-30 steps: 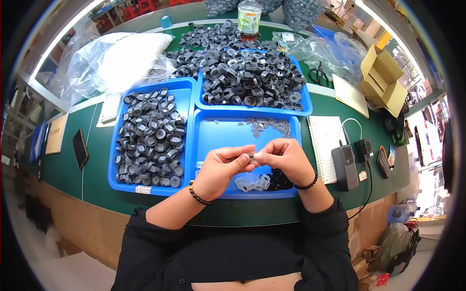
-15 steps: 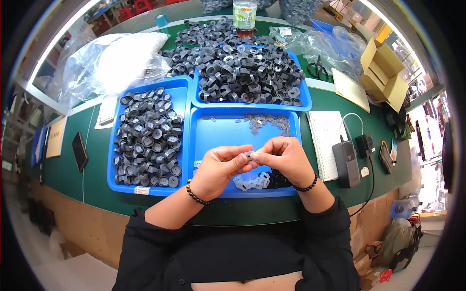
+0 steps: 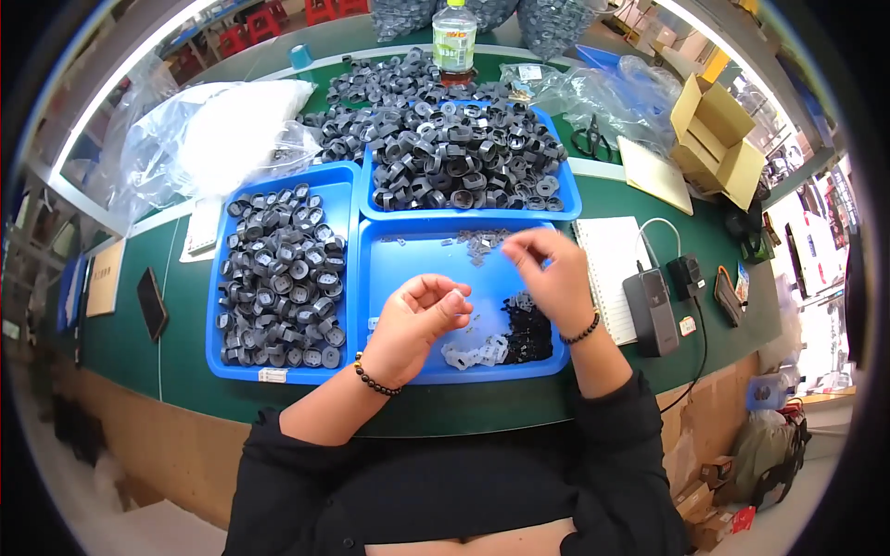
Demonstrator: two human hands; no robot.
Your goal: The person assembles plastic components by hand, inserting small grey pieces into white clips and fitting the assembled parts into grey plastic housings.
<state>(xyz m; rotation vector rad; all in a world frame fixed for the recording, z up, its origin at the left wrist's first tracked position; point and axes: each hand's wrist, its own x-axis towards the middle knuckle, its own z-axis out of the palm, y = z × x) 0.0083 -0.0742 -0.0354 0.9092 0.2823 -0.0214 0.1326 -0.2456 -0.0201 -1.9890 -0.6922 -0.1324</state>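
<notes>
On the green table (image 3: 190, 301) we see the front tray (image 3: 408, 264) beneath both hands. Our left hand (image 3: 413, 324) is curled, thumb near the fingers; we cannot tell whether it pinches anything. Our right hand (image 3: 559, 283) keeps thumb and forefinger narrow, and we cannot tell if a piece sits there. The grey bits (image 3: 479, 244) lie scattered along the tray's far side, just left of our right fingertips, the nearer hand, sharing no long axis.
</notes>
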